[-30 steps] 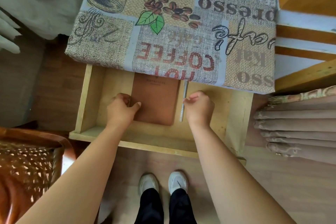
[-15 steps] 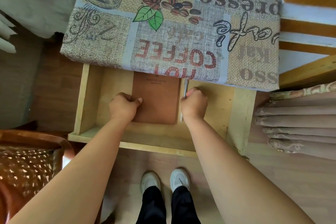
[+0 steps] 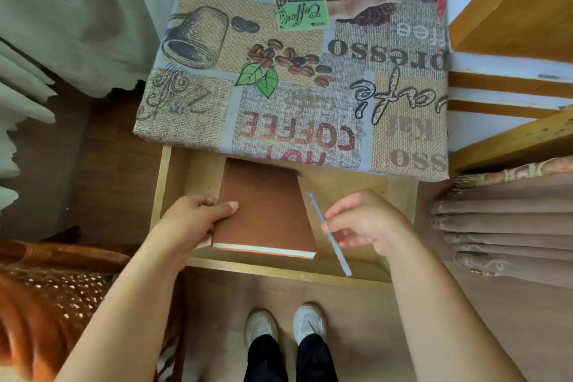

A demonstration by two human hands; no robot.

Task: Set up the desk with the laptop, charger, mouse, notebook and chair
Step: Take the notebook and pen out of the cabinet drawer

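Here, left hand (image 3: 189,220) gripping notebook (image 3: 263,214), right hand (image 3: 369,223) pinching pen (image 3: 336,250)

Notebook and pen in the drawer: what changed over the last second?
The left hand has raised the brown notebook's near edge off the drawer floor. The right hand has picked up the pen, now pinched and slanted. The drawer stays open; the desk is unchanged.

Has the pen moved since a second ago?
Yes. The pen, pinched by the right hand, is lifted and tilted, its near end now over the drawer's front wall; it lay flat beside the notebook.
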